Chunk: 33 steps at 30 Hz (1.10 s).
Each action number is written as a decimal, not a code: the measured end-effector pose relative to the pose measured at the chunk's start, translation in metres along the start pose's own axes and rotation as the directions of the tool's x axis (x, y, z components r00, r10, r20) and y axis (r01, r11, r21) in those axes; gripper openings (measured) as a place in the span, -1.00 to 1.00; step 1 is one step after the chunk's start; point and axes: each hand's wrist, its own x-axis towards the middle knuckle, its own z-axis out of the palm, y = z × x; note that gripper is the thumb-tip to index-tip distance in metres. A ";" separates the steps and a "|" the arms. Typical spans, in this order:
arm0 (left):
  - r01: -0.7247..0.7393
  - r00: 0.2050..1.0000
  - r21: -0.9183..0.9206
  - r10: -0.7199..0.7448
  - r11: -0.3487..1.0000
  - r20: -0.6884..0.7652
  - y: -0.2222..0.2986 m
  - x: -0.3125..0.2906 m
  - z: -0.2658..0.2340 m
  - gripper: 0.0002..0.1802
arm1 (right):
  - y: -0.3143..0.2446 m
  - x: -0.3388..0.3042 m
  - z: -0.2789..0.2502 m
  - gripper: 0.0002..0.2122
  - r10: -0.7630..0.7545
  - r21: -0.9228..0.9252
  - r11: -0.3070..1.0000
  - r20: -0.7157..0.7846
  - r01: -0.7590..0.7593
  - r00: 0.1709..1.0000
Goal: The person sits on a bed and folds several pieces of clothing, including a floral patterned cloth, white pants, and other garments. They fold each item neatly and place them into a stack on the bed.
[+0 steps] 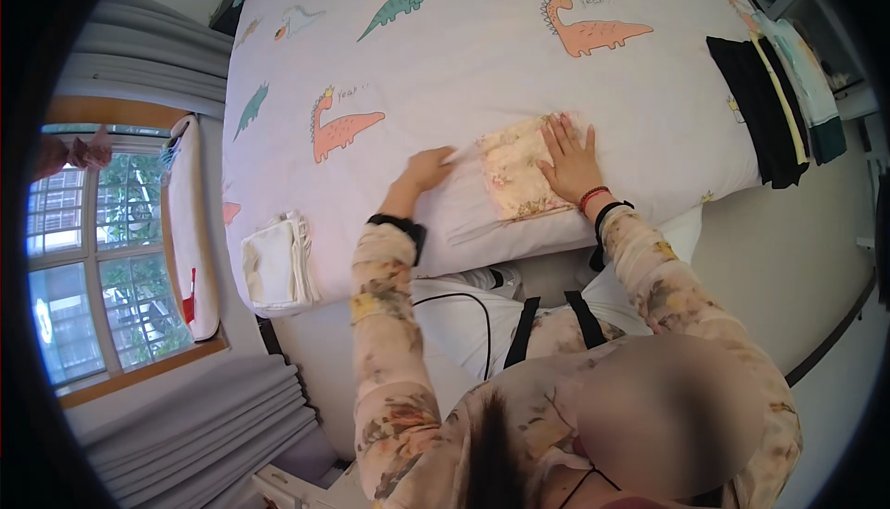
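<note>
My right hand [573,161] lies flat, fingers spread, on the right part of a folded pale yellow floral cloth [514,175]. The cloth rests near the front edge of the bed as a roughly square, slightly wrinkled bundle. To its left, a little apart from it, my left hand [429,169] is over the bedspread [464,73]. Its fingertips point toward the cloth and are blurred, so I cannot make out whether they are closed. Pinkish-white in colour, the bedspread carries green and orange dinosaurs and has creases between my hands.
A folded white stack of cloth [278,263] sits at the bed's near left corner. Along the right edge lie folded black clothes [756,110] beside teal and white ones [802,82]. Left of the bed are a window [139,259] and grey curtains [204,435].
</note>
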 end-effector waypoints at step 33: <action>-0.111 0.836 0.032 0.111 0.993 -0.537 0.156 -0.053 0.055 -0.38 | -0.010 -0.013 -0.034 -0.50 -0.224 0.052 0.971 -0.125 0.232 0.966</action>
